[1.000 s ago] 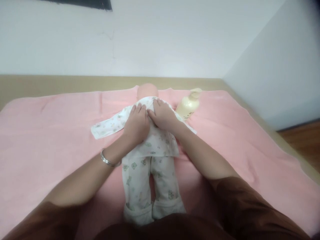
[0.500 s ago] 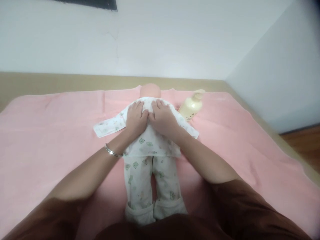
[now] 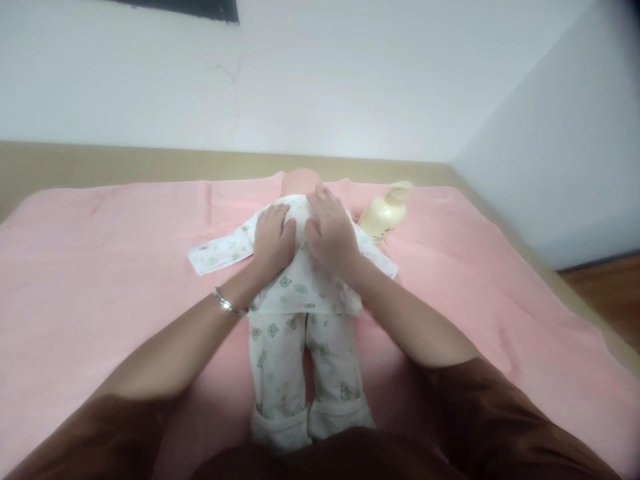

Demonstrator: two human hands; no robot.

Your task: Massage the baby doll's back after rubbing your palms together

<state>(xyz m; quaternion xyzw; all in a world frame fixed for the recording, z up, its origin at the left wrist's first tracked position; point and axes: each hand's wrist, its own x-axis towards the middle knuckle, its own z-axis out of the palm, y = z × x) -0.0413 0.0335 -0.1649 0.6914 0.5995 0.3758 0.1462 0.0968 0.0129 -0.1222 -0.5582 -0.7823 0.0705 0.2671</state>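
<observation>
A baby doll (image 3: 301, 181) lies stretched out, its head at the far end and no face showing. It wears a white long-sleeved top (image 3: 295, 293) and matching trousers (image 3: 280, 360) with small green prints; the cuffs are folded thick. On the left of the doll's upper body my left hand (image 3: 273, 240) rests flat, fingers extended, a silver bangle at the wrist. My right hand (image 3: 334, 233) is over the right shoulder area, fingers stretched out and slightly blurred; whether its fingertips touch the cloth I cannot tell. Neither hand grasps anything.
A pale yellow pump bottle (image 3: 385, 213) leans or lies right of the doll, by its sleeve. Beneath everything spreads a pink blanket (image 3: 120, 287) with a few creases, on a tan surface (image 3: 100, 163). White walls (image 3: 350, 80) stand behind and to the right.
My right hand has shifted slightly up and right, away from my left hand, so the thumbs are now apart. My left hand stays nearly where it was.
</observation>
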